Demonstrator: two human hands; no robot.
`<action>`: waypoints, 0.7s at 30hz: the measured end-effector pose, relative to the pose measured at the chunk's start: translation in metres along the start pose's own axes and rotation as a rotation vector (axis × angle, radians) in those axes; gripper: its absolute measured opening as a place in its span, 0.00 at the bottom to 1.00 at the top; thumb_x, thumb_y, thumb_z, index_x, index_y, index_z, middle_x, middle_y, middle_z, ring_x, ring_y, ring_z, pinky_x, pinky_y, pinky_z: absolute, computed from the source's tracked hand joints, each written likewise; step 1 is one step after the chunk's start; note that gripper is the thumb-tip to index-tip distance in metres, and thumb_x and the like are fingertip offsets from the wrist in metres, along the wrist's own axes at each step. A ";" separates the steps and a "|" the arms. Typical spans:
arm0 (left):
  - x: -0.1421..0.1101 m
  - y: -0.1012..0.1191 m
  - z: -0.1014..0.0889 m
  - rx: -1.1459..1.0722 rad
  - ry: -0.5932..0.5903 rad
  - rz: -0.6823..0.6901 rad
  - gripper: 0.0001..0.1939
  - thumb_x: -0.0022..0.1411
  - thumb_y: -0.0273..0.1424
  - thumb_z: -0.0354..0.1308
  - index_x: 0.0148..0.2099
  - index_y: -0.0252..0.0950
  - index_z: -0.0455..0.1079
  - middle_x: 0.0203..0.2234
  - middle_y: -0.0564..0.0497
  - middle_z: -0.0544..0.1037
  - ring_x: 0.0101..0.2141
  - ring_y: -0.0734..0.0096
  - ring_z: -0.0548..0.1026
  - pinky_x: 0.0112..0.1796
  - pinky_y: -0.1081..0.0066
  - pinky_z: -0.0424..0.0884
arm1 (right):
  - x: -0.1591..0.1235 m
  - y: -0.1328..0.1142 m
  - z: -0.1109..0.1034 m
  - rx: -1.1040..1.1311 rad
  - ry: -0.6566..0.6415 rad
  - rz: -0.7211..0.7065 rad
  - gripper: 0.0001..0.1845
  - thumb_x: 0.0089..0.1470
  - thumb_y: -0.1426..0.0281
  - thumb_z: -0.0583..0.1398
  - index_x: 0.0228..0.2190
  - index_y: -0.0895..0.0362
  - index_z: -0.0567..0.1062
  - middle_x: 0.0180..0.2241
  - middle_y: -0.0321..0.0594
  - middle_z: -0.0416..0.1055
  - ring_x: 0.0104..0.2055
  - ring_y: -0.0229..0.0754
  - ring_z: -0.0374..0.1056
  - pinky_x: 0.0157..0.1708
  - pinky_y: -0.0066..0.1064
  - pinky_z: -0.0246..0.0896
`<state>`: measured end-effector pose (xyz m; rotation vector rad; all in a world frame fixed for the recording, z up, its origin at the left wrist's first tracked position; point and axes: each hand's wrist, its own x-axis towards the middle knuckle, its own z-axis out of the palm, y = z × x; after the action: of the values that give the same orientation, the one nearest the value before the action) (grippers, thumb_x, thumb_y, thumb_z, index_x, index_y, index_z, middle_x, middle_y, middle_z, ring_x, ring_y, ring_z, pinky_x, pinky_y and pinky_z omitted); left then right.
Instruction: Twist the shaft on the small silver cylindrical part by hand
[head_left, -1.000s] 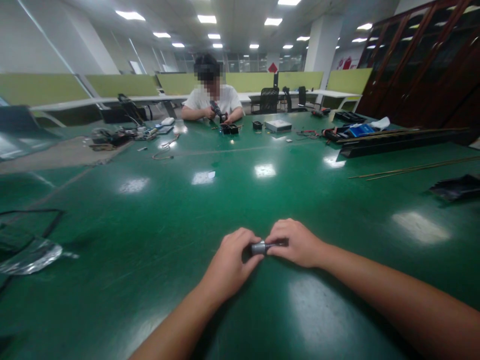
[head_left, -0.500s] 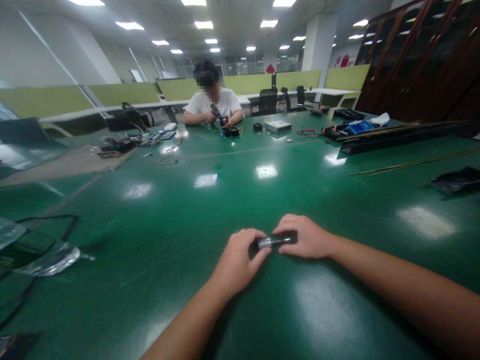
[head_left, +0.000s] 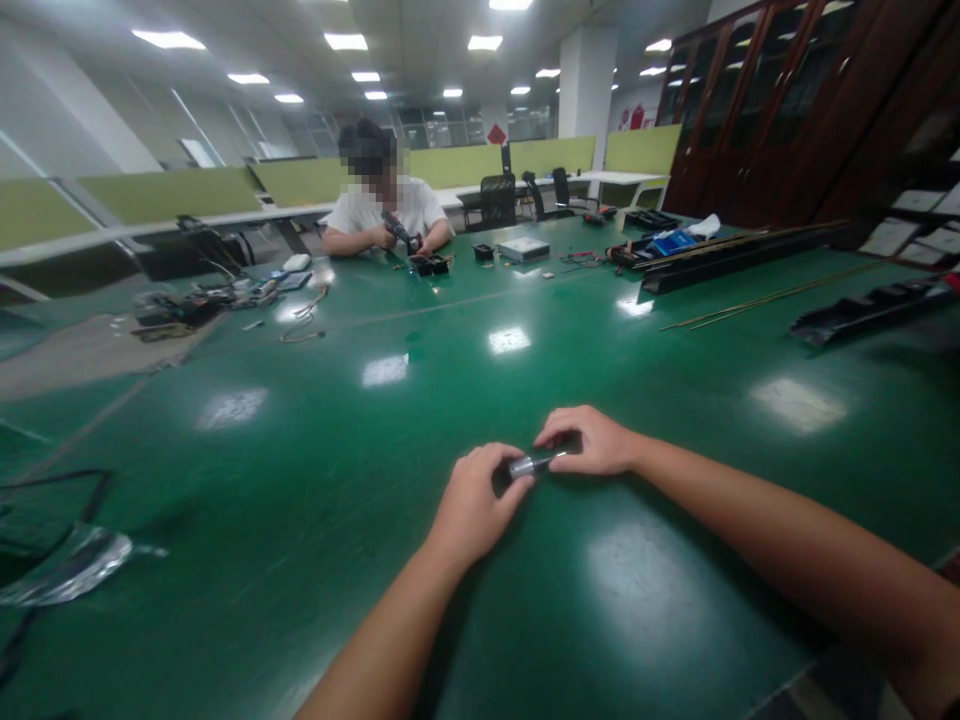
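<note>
A short black-and-silver cylinder (head_left: 523, 467) lies crosswise between my hands, low over the green tabletop (head_left: 337, 430). Its exact kind does not show. My left hand (head_left: 474, 498) is closed, thumb and fingers wrapped round the cylinder's left end. At the other end, my right hand (head_left: 592, 442) is closed on the dark part of the same cylinder, thumb in front and fingers behind. Both ends are partly covered by my fingers; the silver band shows beside my left fingertips.
Across the table a person (head_left: 386, 215) handles a dark tool over a small black box (head_left: 429, 266). A grey box (head_left: 523, 249) stands near them. Long black channels (head_left: 735, 260) and thin rods lie at the right. Crumpled clear plastic (head_left: 75, 570) is at the left.
The view has swung to the right. Both hands keep hold of the cylinder; my right hand has shifted slightly and covers its right end more.
</note>
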<state>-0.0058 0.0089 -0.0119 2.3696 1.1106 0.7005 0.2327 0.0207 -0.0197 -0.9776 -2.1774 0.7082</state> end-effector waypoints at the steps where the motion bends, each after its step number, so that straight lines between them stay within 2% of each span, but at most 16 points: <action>1: 0.000 0.000 0.000 -0.008 -0.002 -0.001 0.09 0.62 0.32 0.61 0.45 0.39 0.71 0.39 0.50 0.77 0.40 0.61 0.74 0.44 0.61 0.68 | 0.000 0.000 0.001 0.044 0.008 0.039 0.15 0.47 0.69 0.65 0.39 0.59 0.79 0.35 0.41 0.75 0.37 0.42 0.71 0.39 0.32 0.65; 5: 0.000 0.000 -0.001 -0.033 0.003 -0.001 0.08 0.61 0.31 0.61 0.44 0.38 0.71 0.38 0.49 0.77 0.39 0.62 0.74 0.43 0.62 0.68 | -0.003 -0.008 0.012 0.124 0.069 0.151 0.20 0.43 0.78 0.62 0.42 0.59 0.78 0.37 0.40 0.75 0.38 0.41 0.71 0.41 0.32 0.66; 9: -0.001 0.000 -0.001 -0.043 0.017 -0.006 0.09 0.60 0.30 0.62 0.44 0.39 0.71 0.37 0.50 0.77 0.39 0.61 0.74 0.43 0.62 0.68 | -0.004 -0.018 0.023 0.025 0.128 0.121 0.24 0.40 0.80 0.61 0.43 0.58 0.77 0.39 0.41 0.75 0.40 0.42 0.70 0.43 0.33 0.65; 14: -0.002 0.000 0.001 -0.040 0.036 -0.025 0.09 0.59 0.29 0.62 0.44 0.39 0.71 0.38 0.50 0.78 0.39 0.61 0.74 0.43 0.62 0.68 | -0.002 -0.021 0.023 -0.056 0.072 0.085 0.21 0.42 0.77 0.64 0.42 0.57 0.77 0.38 0.42 0.75 0.40 0.44 0.69 0.42 0.35 0.64; 21: -0.002 0.000 0.000 -0.047 0.019 -0.049 0.09 0.60 0.31 0.62 0.44 0.41 0.72 0.38 0.51 0.77 0.40 0.61 0.74 0.43 0.63 0.68 | -0.006 -0.023 0.025 -0.087 0.129 0.173 0.12 0.44 0.77 0.65 0.35 0.57 0.77 0.33 0.39 0.74 0.36 0.42 0.68 0.39 0.33 0.64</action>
<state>-0.0067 0.0066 -0.0127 2.2931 1.1431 0.7264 0.2072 -0.0026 -0.0224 -1.2340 -2.0436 0.6147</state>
